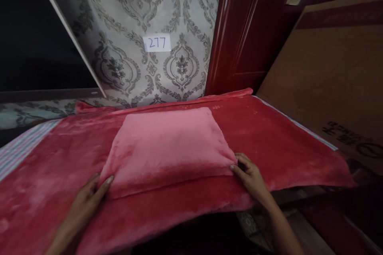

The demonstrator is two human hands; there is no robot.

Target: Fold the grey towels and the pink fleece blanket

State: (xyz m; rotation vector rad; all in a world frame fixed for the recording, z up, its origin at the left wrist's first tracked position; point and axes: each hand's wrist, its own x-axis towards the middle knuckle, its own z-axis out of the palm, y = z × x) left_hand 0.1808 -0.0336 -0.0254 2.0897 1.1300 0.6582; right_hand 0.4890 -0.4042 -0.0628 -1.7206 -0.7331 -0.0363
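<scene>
A pink plush cushion point(170, 143) lies flat on a red plush blanket point(251, 131) that covers the table. My left hand point(89, 197) grips the cushion's near left corner, thumb on top and fingers tucked beneath or behind it. At the near right corner, my right hand point(247, 171) pinches the fabric between thumb and fingers. The corner bunches into small folds there. The undersides of both held corners are hidden.
Patterned wallpaper point(116, 63) with a paper label point(157, 42) reading 277 rises behind. A dark screen point(44, 36) stands at the left. At the right are a dark red wooden panel point(236, 28) and a large cardboard box point(335, 71). Striped cloth point(26, 143) shows at the left.
</scene>
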